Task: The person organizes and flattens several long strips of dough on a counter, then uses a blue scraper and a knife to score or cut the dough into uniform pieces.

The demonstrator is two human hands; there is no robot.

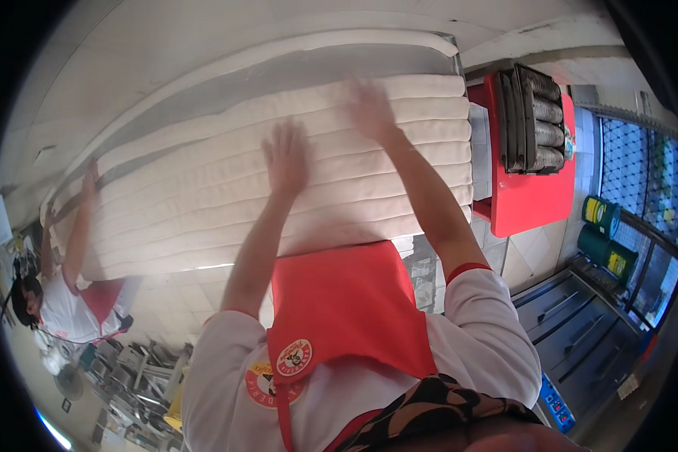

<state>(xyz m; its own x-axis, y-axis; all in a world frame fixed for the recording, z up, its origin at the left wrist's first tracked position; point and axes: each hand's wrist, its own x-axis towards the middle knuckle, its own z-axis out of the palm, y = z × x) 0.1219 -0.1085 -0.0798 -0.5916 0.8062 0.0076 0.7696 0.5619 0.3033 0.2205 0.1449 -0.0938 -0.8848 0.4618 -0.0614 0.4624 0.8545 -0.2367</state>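
Rolls of pale dough [354, 178], about seven by count at their right ends, lie side by side, touching, along one long surface [316, 69]; one further strip [294, 51] runs apart from them near the far edge, with a grey band of bare surface between. Two bare hands of the wearer extend over the row. The left hand [285, 157], its fingers spread and slightly blurred, has an unclosed grip above the upper middle rolls; the right hand [367, 111], more strongly blurred, lies farther out near the topmost rolls of the row, and its grip cannot be told, nor can contact between either hand and the dough. One co-worker [79, 309] stands at the left end, with two arms reaching to the rolls. One red apron [346, 301] covers the wearer's front, beside the near edge. At right, one red table [531, 202] carries one stack of dark ridged pans [548, 111], the uppermost showing four channels. Two green buckets [601, 214] stand beyond it, near one metal machine [580, 320] with one blue control panel [556, 403].
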